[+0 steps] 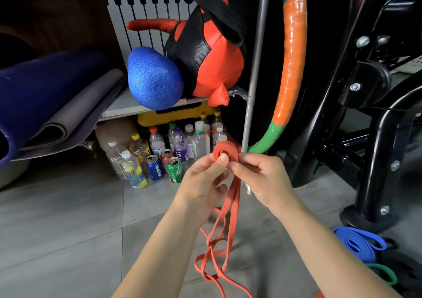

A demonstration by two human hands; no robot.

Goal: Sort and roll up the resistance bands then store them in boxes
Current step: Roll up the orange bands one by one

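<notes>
An orange-red resistance band (pixel 225 150) is partly wound into a small coil held at chest height. My left hand (pixel 203 183) pinches the coil with the thumb pressed on its centre. My right hand (pixel 260 179) pinches the coil from the right side. The loose rest of the band (pixel 219 247) hangs down between my forearms in tangled loops toward the grey floor. On the floor at lower right lie a blue band (pixel 358 240), a green band (pixel 383 273) and a black band (pixel 402 261) in a heap. No box is in view.
Several plastic bottles and drink cans (pixel 159 156) stand on the floor under a shelf (pixel 127 106) with a blue foam roller (pixel 153 78), a red-black bag (pixel 210 58) and rolled mats (pixel 50 106). A metal pole (pixel 251 106) and black gym machine frame (pixel 374 151) stand at right.
</notes>
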